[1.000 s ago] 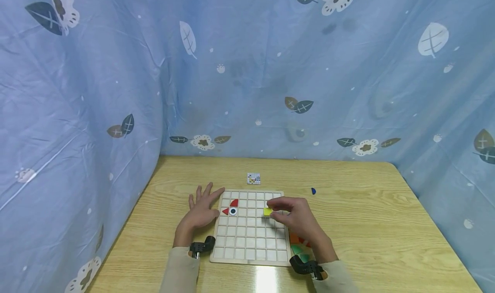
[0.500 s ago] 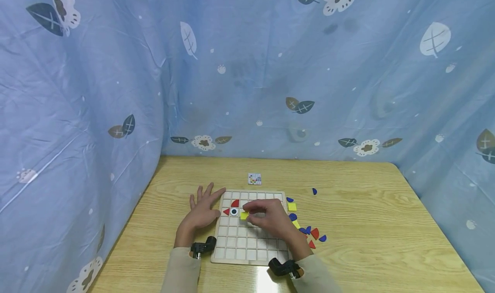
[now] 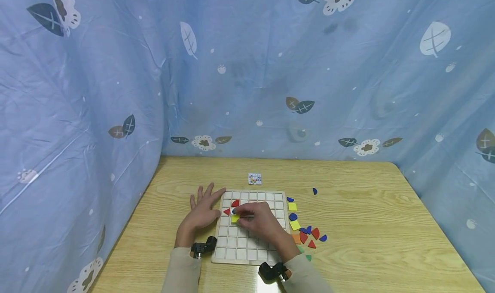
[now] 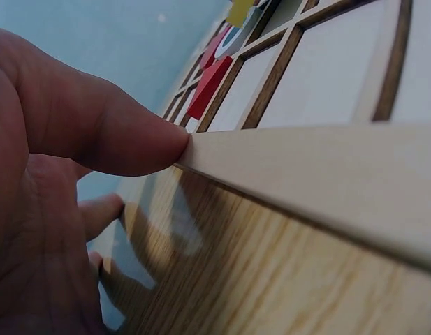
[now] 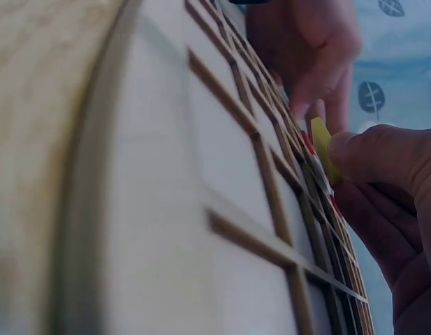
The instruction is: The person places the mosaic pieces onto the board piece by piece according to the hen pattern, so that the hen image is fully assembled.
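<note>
My right hand (image 3: 260, 219) shifts leftward across the lower centre of the frame: half a second ago it held the yellow square tile (image 3: 235, 219) over the middle columns of the gridded wooden board (image 3: 239, 262), and now the tile is toward the board's left side, just below the white eye tile (image 3: 233, 212), which my fingers partly cover. Thumb and fingertips pinch the yellow square; whether it touches the board I can't tell. My left hand (image 3: 201, 213) stays where it was, left of centre, fingers spread and holding nothing, its thumb against the board's edge. The red triangle (image 3: 227, 212) and red quarter-circle (image 3: 236, 203) remain in their cells. With my right forearm further left, the orange tile (image 3: 296, 239) and green pieces (image 3: 308, 257) on the bench (image 3: 386, 224), right of lower centre, come back into sight.
</note>
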Demonstrator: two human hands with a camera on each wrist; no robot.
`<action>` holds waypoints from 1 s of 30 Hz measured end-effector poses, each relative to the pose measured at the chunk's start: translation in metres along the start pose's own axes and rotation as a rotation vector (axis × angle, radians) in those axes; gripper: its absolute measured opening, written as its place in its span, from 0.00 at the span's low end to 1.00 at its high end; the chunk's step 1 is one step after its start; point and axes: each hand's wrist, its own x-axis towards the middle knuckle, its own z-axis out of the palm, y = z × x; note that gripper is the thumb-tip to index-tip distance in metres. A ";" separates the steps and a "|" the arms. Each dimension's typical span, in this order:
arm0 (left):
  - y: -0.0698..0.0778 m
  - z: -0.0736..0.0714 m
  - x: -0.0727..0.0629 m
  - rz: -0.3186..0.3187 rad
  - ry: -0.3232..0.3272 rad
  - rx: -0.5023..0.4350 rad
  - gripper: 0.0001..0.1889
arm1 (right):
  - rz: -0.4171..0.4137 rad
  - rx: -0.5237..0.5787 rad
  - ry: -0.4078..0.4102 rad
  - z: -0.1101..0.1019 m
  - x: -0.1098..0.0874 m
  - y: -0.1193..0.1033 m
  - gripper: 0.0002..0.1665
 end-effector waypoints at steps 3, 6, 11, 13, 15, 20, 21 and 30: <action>0.000 0.000 0.000 -0.001 0.004 0.008 0.45 | -0.016 -0.046 0.001 0.004 0.000 -0.001 0.15; -0.001 0.001 0.001 -0.001 0.006 0.017 0.45 | -0.015 -0.076 0.003 0.006 0.000 -0.003 0.15; -0.001 0.000 0.001 -0.002 0.010 0.020 0.45 | 0.014 -0.121 -0.001 0.008 -0.001 -0.008 0.17; -0.001 0.000 0.002 -0.003 0.011 0.020 0.45 | 0.017 -0.157 -0.001 0.008 -0.001 -0.010 0.18; -0.001 0.000 0.002 -0.005 0.012 0.022 0.45 | 0.011 -0.188 0.003 0.008 -0.002 -0.011 0.18; 0.001 0.000 0.001 -0.012 0.008 0.021 0.45 | -0.007 -0.154 0.012 0.008 -0.004 -0.011 0.17; 0.001 0.000 0.001 -0.012 0.007 0.021 0.45 | -0.011 -0.141 0.011 0.009 -0.004 -0.011 0.17; 0.001 0.001 0.000 -0.015 0.011 0.014 0.45 | -0.030 -0.066 0.000 0.001 -0.008 -0.010 0.17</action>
